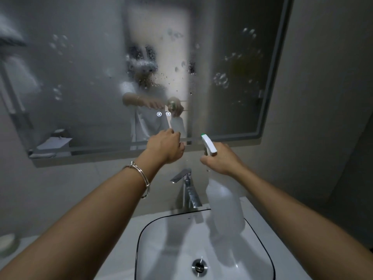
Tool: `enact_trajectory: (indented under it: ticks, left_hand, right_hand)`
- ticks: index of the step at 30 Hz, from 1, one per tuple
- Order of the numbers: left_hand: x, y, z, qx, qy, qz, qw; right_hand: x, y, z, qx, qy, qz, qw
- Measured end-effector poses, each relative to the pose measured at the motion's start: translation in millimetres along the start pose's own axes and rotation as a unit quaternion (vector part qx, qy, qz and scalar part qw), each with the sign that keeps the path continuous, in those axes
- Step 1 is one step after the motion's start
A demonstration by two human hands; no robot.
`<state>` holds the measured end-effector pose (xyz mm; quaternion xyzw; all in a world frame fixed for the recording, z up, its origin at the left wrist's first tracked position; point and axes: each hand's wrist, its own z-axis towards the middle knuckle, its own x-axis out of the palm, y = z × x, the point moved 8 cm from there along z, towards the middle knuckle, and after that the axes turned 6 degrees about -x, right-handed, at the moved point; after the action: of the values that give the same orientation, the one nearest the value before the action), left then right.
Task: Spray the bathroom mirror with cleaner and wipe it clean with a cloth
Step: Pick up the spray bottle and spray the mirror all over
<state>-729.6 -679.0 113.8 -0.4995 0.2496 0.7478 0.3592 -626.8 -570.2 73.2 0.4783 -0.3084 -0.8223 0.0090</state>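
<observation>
1. While the right hand (220, 160) grips the neck of the spray bottle (224, 205), its fingers are curled around the trigger area and the white nozzle (209, 143) with its green tip points up toward the mirror (80, 77).
2. The bottle's translucent body hangs below that hand, over the right side of the sink (161, 239) and just beside the chrome faucet (188, 188).
3. The left hand (166, 146) is raised near the lower edge of the mirror, fingers curled into a loose fist; it seems to hold nothing, though the palm side is hidden.
4. A silver bracelet (141, 176) circles the left wrist.
5. The mirror is hazy and carries clusters of droplets and foam spots in several patches: upper left, centre and right.
6. Two small lit round icons (163, 113) glow low on the glass, just above the left hand.
7. The mirror's grey frame (272, 77) runs down its right side and along the bottom.
8. The sink is white with a dark rim line, and its metal drain (198, 266) sits at the bottom.
9. A pale round dish (8, 242) rests on the tabletop at the far left, blurred.
</observation>
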Motion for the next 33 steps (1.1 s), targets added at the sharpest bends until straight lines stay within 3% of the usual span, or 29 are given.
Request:
enact_trajectory:
  ticks: [3, 10, 33]
  left_hand:
    - [-5.3, 18.2, -9.5, -0.004, -0.004, -0.009, 1.0]
    - [-10.8, 76.4, -33.9, -0.052, 0.001, -0.01, 0.999]
    - [-37.2, 219.2, -116.7, -0.16, -0.004, 0.007, 0.987]
  right_hand:
    - [13.3, 19.6, -1.9, -0.003, 0.008, 0.027, 1.0]
    - [37.0, 68.3, -0.1, -0.025, -0.003, -0.036, 0.999]
    - [119.2, 188.5, 2.8, -0.085, 0.003, 0.02, 0.996]
